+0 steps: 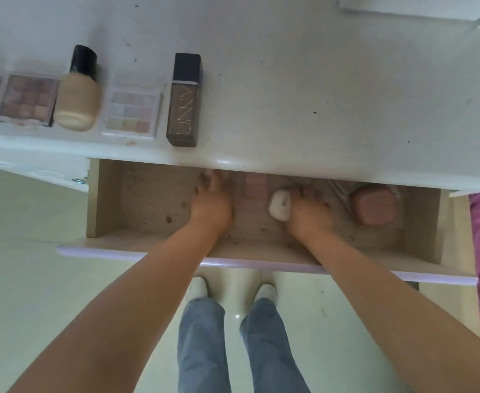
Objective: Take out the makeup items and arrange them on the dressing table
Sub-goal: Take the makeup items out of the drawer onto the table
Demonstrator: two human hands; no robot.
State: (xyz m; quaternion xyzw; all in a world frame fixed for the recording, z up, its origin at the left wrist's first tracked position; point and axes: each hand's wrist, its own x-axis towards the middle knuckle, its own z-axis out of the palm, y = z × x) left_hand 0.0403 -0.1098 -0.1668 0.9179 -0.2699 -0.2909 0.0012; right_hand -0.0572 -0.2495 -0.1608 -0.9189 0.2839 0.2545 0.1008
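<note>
White oval case (280, 205) sat mid-drawer (159, 202), gripped by your right hand (308, 212), while your left hand (211, 201) reached under the dressing table (304, 89) edge, its finger state unreadable.

The desk (318, 80) lies bare right of the dark bottle (184, 100), while a row of makeup crowds its left front edge. The open drawer (148, 199) has bare floor on its left; a pink case (373, 204) blocks its right end, and the desk edge overhangs its back.
</note>
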